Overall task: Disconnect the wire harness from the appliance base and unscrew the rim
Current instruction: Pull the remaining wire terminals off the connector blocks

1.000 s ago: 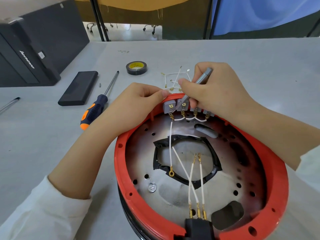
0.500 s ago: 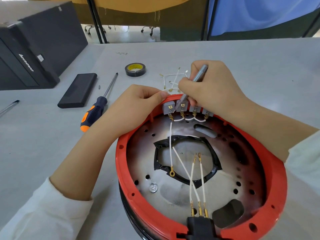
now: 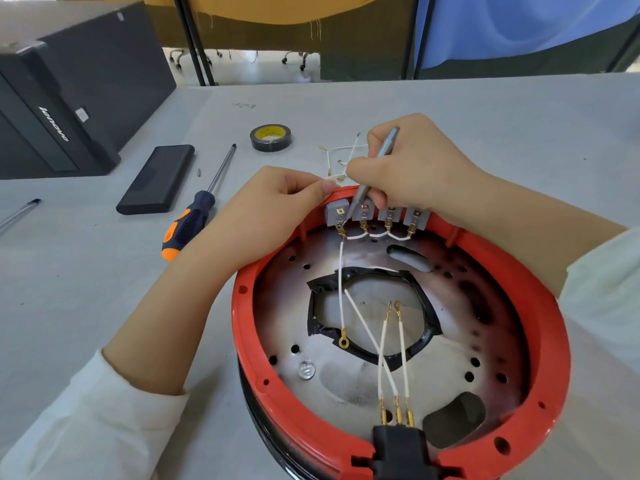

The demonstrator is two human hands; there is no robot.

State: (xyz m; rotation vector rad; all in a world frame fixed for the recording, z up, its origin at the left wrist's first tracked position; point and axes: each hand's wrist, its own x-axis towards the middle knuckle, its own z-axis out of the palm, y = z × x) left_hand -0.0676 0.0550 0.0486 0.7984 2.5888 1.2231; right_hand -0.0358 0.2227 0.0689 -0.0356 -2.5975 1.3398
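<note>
The appliance base [image 3: 398, 341] lies upturned on the tabletop [image 3: 450, 109] before me, its red rim [image 3: 263, 368] facing up. My left hand [image 3: 263, 216] grips the far edge of the rim. My right hand [image 3: 408, 168] holds a grey tool [image 3: 377, 168], its tip set among the grey terminal blocks [image 3: 377, 216] where the white wire harness [image 3: 374, 327] connects.

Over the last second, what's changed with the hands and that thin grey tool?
Barely anything. The right hand still grips the thin grey tool, tip at the grey terminal blocks. The left hand stays on the red rim. The orange screwdriver lies untouched.
</note>
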